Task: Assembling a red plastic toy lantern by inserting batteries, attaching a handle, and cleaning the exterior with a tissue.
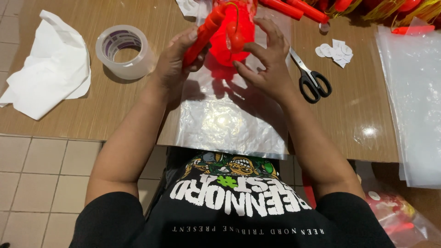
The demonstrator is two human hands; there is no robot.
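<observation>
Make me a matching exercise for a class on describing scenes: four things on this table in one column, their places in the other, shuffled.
Things:
1. tape roll
2. scissors
3. white paper
4. red lantern

Places:
A. between left hand and right hand
B. far left of the table
C. just right of the right hand
D. between the white paper and the left hand

Pairs: 1-D, 2-C, 3-B, 4-A

Clear tape roll (pixel 125 50), crumpled white paper (pixel 48 69); black-handled scissors (pixel 312 78), small white round stickers (pixel 335 51), stacked clear bags (pixel 413 96)
</observation>
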